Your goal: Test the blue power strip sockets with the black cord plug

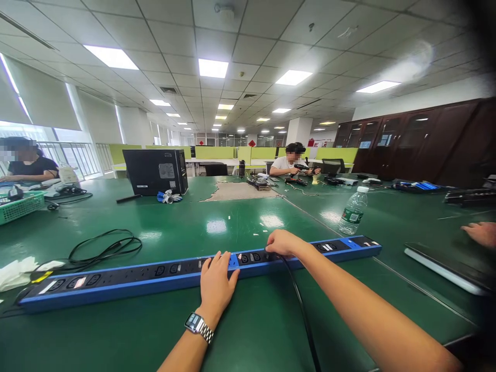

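A long blue and black power strip (147, 285) lies across the green table in front of me, with several sockets along its top. My left hand (217, 281) rests on the strip near its middle, fingers stretched over the top and thumb apart on the near side. Farther right, my right hand (283, 243) grips the plug end of a black power cable (297, 294) at one of the sockets. Most of the plug is hidden by my fingers, so I cannot tell how deep it sits. The cable runs down towards me and out of view.
Beyond the strip's right end stands a water bottle (352, 212). Left lie a coiled black cable (104, 248) and white tissue (17, 274). A black computer case (155, 172) stands farther back. Another person's hand (480, 233) is at the right, near a dark flat device (445, 266).
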Action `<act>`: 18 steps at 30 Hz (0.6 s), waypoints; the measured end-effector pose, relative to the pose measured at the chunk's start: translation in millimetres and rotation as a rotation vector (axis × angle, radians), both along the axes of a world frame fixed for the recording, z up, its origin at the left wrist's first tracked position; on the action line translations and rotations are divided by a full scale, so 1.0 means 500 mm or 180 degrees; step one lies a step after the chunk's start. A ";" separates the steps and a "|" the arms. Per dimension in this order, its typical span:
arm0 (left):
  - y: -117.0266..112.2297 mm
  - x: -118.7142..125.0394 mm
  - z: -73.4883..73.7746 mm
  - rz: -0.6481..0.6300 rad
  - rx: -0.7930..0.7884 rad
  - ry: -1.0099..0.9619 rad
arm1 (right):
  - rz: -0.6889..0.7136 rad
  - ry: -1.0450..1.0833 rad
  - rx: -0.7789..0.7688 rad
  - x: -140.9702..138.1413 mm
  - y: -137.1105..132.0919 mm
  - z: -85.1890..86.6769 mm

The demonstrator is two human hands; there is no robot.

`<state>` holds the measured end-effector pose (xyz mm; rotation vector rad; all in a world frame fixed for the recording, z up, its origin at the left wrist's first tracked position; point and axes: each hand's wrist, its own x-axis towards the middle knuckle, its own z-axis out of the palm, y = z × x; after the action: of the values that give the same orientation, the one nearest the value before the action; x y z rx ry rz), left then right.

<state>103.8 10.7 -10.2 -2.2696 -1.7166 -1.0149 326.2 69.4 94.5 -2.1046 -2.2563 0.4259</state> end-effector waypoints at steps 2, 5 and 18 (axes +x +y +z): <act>0.000 0.000 0.000 -0.0007 -0.0022 -0.0010 | 0.0031 -0.0017 0.0054 -0.002 0.000 -0.001; 0.000 0.000 -0.002 -0.0026 0.0005 -0.0013 | 0.0063 -0.0070 0.0170 -0.009 -0.004 -0.004; 0.000 -0.002 -0.002 -0.0020 -0.0041 0.0028 | 0.0040 -0.0209 0.0301 -0.015 -0.023 -0.008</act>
<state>103.0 10.8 -11.2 -2.2854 -1.7185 -0.9963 318.4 58.0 90.3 -2.0896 -2.2766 0.2487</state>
